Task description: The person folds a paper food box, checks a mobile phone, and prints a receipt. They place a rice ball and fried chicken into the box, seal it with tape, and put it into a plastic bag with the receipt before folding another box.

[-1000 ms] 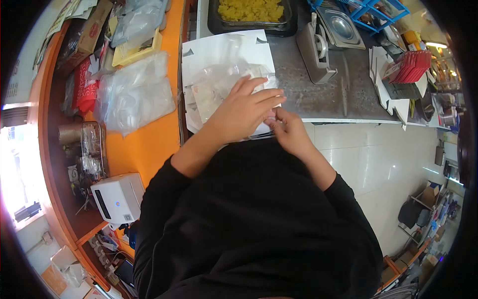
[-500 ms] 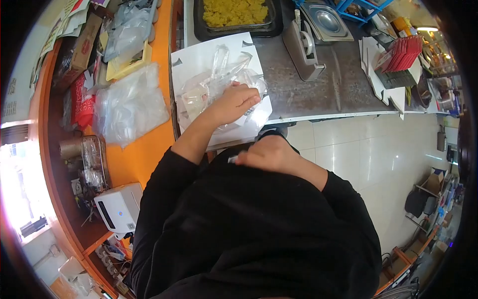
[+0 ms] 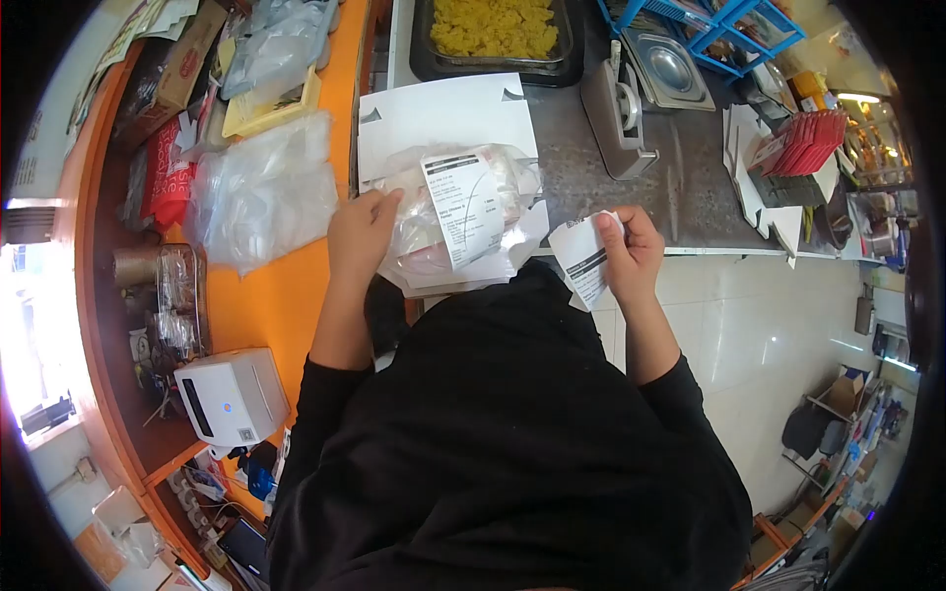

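A clear plastic bag (image 3: 409, 231) with wrapped contents lies on a white card sheet (image 3: 448, 113) at the counter's front. On top of the bag rests a printed receipt (image 3: 461, 209), slightly tilted. My left hand (image 3: 363, 234) is closed at the bag's left edge, thumb and fingers pinching the plastic. To the right, just past the counter's front edge, my right hand (image 3: 633, 254) pinches a second, torn-edged receipt slip (image 3: 581, 261), its printed side up. What the bag contains is blurred by the plastic.
A tape dispenser (image 3: 616, 113) stands right of the card. Behind are a tray of yellow food (image 3: 493, 61) and a steel pan (image 3: 672, 67). Plastic bags (image 3: 261, 192) lie on the orange counter at left, near a white printer (image 3: 229, 399). Red cartons (image 3: 803, 143) sit at right.
My left hand has drawn back from the bag's top to its left edge. My right hand has moved from my body out to the right, showing a receipt slip. A receipt now shows on the bag.
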A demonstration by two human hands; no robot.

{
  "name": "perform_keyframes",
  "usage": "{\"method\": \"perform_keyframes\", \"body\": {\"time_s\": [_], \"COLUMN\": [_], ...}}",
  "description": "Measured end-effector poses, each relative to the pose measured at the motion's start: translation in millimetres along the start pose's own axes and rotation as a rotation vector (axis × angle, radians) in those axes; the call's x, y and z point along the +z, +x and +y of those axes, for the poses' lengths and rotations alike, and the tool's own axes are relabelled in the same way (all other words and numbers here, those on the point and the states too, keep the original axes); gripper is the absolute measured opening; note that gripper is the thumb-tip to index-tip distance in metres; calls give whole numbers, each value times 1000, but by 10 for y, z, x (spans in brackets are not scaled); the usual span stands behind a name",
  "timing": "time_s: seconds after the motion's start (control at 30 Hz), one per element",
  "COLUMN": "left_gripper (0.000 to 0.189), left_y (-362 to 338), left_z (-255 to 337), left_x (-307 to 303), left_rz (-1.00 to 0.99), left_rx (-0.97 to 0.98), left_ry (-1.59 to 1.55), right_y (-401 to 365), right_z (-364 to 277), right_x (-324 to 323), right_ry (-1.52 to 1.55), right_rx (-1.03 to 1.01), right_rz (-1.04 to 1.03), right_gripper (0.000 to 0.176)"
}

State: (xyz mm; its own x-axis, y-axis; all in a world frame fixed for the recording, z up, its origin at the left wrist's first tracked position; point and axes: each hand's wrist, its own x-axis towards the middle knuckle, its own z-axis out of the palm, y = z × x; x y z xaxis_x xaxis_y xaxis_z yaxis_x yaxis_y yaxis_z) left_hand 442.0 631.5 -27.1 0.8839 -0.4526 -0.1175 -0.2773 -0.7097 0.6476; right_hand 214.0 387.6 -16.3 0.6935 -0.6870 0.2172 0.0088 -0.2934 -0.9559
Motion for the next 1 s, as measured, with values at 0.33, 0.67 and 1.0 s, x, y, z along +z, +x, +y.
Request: {"method": "perform_keyframes", "body": {"time_s": [0.33, 0.67, 1.0], "left_gripper": [31, 31, 30], "left_y": [-585, -874, -384], "left_z": [-426, -1959, -90], "left_x": [-1342, -1449, -688], "left_rz": [566, 670, 823], "left_rx": [-313, -373, 560], "left_ry": [-1251, 116, 29], "right_y": [-301, -793, -625], "right_z": [66, -48, 456], "right_x": [375, -65, -8], "right_ry": [732, 269, 507], "right_rx": [586, 381, 643], "right_rz": [37, -677, -81], "right_gripper": [9, 39, 46]}}
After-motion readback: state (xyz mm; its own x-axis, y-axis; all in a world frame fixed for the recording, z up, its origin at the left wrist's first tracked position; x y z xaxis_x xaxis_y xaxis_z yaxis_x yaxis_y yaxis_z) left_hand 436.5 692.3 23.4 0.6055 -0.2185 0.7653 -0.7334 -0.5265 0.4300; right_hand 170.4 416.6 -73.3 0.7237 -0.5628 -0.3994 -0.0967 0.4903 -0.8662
